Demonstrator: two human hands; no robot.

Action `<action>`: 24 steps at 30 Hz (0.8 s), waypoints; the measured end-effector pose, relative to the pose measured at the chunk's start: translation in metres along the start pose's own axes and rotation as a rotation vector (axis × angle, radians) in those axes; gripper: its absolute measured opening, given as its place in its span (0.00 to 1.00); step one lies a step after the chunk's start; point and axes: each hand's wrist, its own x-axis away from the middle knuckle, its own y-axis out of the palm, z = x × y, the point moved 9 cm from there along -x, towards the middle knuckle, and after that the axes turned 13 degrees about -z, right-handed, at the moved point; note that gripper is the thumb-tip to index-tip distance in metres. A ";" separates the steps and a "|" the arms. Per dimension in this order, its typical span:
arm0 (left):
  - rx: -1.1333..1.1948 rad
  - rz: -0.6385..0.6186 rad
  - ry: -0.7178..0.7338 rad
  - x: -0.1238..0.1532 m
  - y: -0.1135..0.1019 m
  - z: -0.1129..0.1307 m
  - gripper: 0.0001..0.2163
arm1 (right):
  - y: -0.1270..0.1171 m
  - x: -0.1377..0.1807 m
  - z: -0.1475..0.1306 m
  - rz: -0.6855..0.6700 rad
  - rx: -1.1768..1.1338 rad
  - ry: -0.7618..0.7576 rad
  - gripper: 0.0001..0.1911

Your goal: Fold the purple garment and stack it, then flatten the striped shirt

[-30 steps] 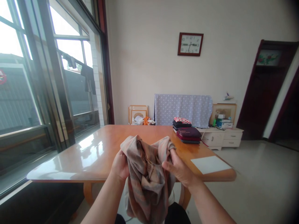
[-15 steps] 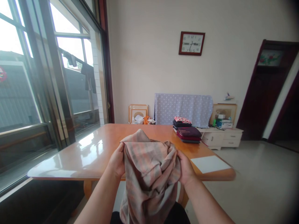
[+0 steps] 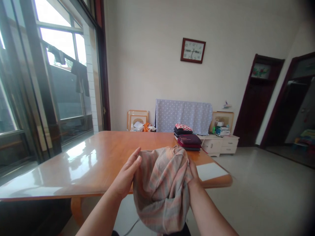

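- The left hand (image 3: 125,174) has let go of the striped cloth (image 3: 160,191): it no longer pinches the upper edge and now stands open, its fingers (image 3: 135,158) spread and pointing up and to the right.
- The open left hand stays just beside the cloth's left side, the palm turned toward it, and it grips nothing.
- The right hand (image 3: 193,174) is closed on the cloth's right side, with the fabric bunched into it; its fingertips are hidden in the folds, so how firmly it holds cannot be told.
- The cloth is now carried by the right hand alone, or nearly so, and it hangs in a loose, rounded bundle, with pink and grey stripes showing.
- The bundle sits in front of the table's near edge, overlapping it in view, and its lower end droops toward the person's lap.
- Both forearms reach in from the near corners of the view and angle inward, the left one lower and more slanted.
- The bare, glossy top of the wooden table (image 3: 61,160) spreads to the left of the cloth.
- To the far right on the table lies a stack of folded clothes (image 3: 184,137), and a white sheet (image 3: 209,171) lies nearer, at the right edge.
- Beyond the table, a polka-dot cloth (image 3: 183,114) hangs against the far wall.
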 end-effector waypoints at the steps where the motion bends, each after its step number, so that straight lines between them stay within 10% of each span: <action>1: -0.069 -0.086 0.005 0.001 0.015 0.001 0.26 | 0.005 0.000 0.003 -0.015 -0.016 0.016 0.20; 6: -0.315 -0.296 0.023 -0.001 0.053 -0.018 0.19 | 0.030 -0.002 0.026 -0.120 -0.139 0.189 0.24; 14: 0.238 0.099 -0.086 -0.014 -0.015 -0.027 0.18 | -0.007 0.002 0.016 -0.003 -0.162 0.197 0.20; 24: 0.502 0.112 -0.188 -0.010 -0.024 -0.013 0.09 | -0.041 -0.005 -0.001 0.074 -0.135 0.089 0.12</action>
